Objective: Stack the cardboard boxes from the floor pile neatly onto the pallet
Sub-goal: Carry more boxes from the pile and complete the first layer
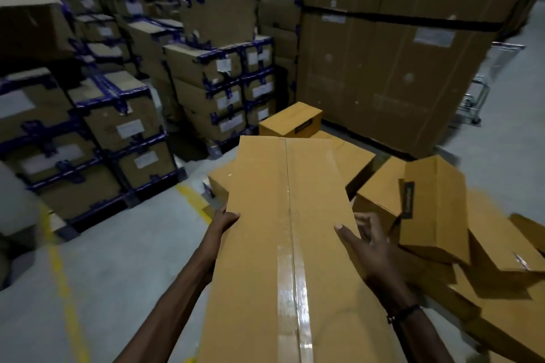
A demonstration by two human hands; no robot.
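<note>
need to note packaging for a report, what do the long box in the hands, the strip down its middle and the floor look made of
Long box: plain brown cardboard, matte, with folded flaps meeting at a centre seam.
Strip: probably clear plastic packing tape; it is glossy and reflects the light.
Floor: looks like smooth grey concrete, perhaps coated, with painted yellow lines; the blur leaves the finish uncertain.

Dim warehouse, grey floor [124, 259], yellow line [63, 283]

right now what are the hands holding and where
A long box, by its long sides: left hand grips the left edge, right hand lies open on the right edge.
</note>
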